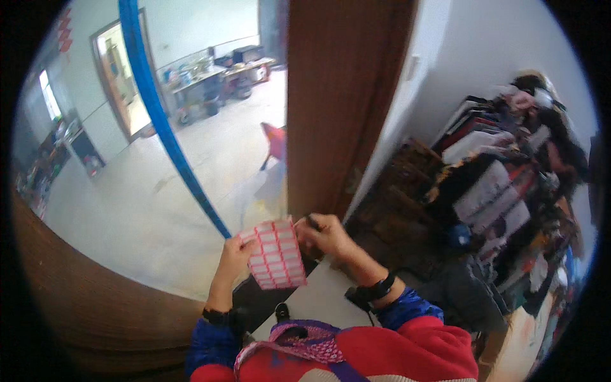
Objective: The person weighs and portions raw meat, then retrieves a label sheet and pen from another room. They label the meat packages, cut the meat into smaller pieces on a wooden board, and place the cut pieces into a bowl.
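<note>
My left hand (235,258) pinches the left edge of a sheet of small white labels (277,258) with a red grid, the thumb lying on its face. At the sheet's upper right edge is my right hand (324,234), its fingers curled and blurred. A small dark object (312,221) shows at those fingers; what it is, and whether they grip it or the sheet, cannot be made out. A long blue strip (160,122) runs from the top of the view down to just behind my left hand.
A brown wooden door or frame panel (346,95) rises ahead, with another brown wooden surface (110,291) at lower left. Piled clothes (501,176) fill the right side. Through the doorway lie a pale floor (143,200), a pink object (273,141) and a cluttered counter (200,79).
</note>
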`<state>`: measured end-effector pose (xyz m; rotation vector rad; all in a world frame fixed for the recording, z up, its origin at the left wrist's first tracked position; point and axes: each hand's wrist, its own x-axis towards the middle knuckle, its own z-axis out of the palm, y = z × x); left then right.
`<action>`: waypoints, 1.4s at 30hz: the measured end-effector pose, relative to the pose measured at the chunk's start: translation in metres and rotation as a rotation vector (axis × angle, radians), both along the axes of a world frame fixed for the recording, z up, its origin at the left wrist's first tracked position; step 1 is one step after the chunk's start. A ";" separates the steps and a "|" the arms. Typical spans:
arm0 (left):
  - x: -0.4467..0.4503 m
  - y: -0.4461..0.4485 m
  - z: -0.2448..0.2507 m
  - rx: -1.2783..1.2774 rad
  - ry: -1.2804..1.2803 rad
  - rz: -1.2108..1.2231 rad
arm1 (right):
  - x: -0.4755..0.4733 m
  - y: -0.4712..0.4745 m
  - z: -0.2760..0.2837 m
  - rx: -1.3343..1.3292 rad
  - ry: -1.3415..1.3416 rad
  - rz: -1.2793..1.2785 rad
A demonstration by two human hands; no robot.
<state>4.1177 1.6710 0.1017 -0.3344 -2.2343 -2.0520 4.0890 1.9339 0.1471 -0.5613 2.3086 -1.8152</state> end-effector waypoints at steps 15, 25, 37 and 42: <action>-0.033 -0.030 0.016 -0.457 0.176 0.397 | -0.078 -0.096 0.012 -0.122 0.014 0.645; -0.059 -0.221 0.023 -0.500 -0.201 1.319 | -0.282 -0.214 0.016 -0.388 -0.023 0.395; -0.150 -0.472 -0.030 -0.025 -0.097 1.616 | -0.487 -0.491 0.011 -0.790 -0.496 0.379; -0.341 -0.535 -0.027 0.156 -0.201 1.094 | -0.543 -0.637 0.012 -0.400 -0.566 0.500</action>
